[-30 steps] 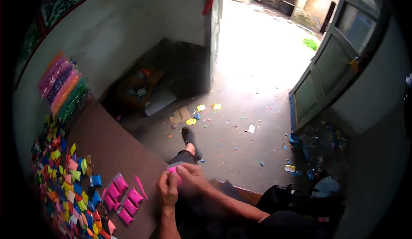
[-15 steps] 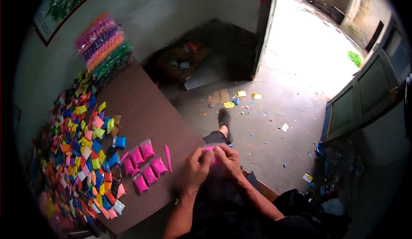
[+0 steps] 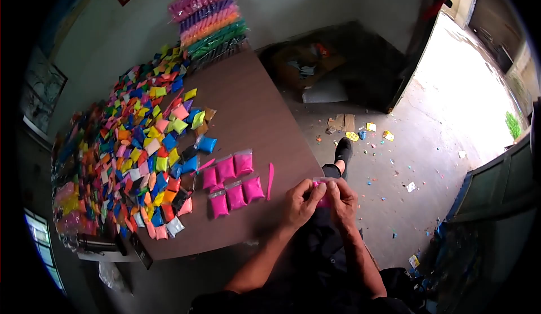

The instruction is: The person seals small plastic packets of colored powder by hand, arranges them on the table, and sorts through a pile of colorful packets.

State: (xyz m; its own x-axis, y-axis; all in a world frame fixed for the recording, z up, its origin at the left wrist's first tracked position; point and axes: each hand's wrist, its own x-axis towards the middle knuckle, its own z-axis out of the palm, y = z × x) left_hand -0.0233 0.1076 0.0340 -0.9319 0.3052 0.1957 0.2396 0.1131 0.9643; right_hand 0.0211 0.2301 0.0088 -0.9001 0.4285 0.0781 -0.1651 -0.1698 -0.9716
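Between my left hand [image 3: 302,202] and my right hand [image 3: 341,200] is a small pink packet [image 3: 322,197] with a clear top edge. Both hands pinch it, thumbs side by side, just off the table's right edge. On the brown table [image 3: 248,105], pink packets [image 3: 235,196] lie in two rows left of my hands. A pink plastic stick [image 3: 270,181] rests to their right, and another pink stick [image 3: 206,165] lies at their upper left. A blue packet [image 3: 206,144] lies above them.
A large heap of many-coloured packets [image 3: 138,145] covers the table's left side. Bundles of coloured sticks in clear wrap [image 3: 211,21] are at its far end. Cardboard [image 3: 342,123] and scraps litter the floor. An open doorway [image 3: 451,83] is at the right.
The view has swung left, so the table and heap show more fully and stand further right in the picture. Both hands still hold the pink packet, their thumbs now closer together.
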